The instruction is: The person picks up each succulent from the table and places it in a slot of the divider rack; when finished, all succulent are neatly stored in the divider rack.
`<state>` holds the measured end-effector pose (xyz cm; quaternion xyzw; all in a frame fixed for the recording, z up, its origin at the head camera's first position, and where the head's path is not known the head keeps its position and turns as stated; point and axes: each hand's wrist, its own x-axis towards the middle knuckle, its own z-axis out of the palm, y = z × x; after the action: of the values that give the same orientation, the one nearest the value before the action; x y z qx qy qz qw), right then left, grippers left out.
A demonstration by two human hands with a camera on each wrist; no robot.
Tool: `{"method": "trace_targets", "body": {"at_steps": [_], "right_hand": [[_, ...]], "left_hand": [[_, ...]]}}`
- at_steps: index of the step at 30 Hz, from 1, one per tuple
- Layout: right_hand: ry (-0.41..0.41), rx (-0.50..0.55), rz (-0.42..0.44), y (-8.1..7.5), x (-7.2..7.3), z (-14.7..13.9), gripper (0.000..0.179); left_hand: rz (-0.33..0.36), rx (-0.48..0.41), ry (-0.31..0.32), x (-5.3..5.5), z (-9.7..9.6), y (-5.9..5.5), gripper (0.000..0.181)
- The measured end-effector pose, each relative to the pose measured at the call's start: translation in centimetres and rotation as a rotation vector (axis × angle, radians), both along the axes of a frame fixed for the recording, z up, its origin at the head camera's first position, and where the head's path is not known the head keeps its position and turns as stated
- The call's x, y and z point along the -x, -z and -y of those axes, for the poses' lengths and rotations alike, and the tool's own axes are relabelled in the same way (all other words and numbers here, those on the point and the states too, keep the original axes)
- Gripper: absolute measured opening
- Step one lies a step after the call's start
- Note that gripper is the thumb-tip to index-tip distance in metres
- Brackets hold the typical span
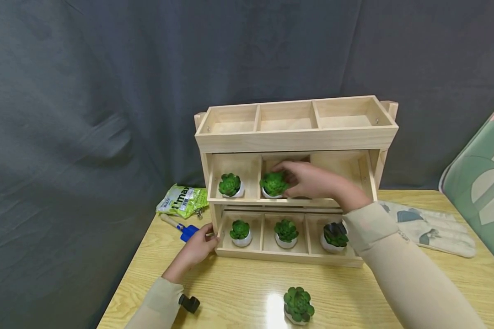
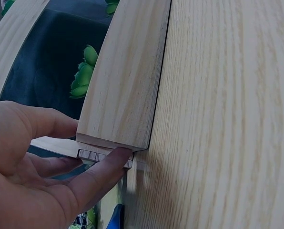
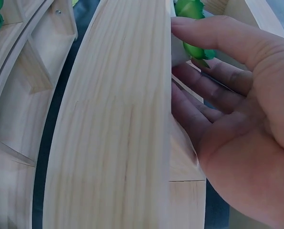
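Observation:
A three-tier wooden planter shelf stands on the table, each tier split into three compartments. In its middle tier's centre compartment, my right hand holds a potted succulent between thumb and fingers; in the right wrist view the front board partly hides the white pot. My left hand grips the bottom tier's left front corner, thumb and fingers either side of it in the left wrist view. Another potted succulent sits in the middle tier's left compartment. The bottom tier bears three, the right one darker on top.
A loose potted succulent stands on the table in front of the shelf. Left of the shelf lie a green-white bag and a blue hand shovel. Patterned gloves lie at right. A dark curtain hangs behind.

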<state>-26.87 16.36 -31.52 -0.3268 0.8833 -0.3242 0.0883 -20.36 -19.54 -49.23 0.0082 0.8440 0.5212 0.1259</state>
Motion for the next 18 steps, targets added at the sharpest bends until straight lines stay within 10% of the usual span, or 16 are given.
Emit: {"method": "trace_targets", "body": {"at_steps": [18], "right_hand": [[0.050,0.076,-0.052,-0.7,-2.9,-2.2,0.068]], "left_hand": [[-0.014,0.032,-0.001,0.1,0.0,0.2,0.059]]}}
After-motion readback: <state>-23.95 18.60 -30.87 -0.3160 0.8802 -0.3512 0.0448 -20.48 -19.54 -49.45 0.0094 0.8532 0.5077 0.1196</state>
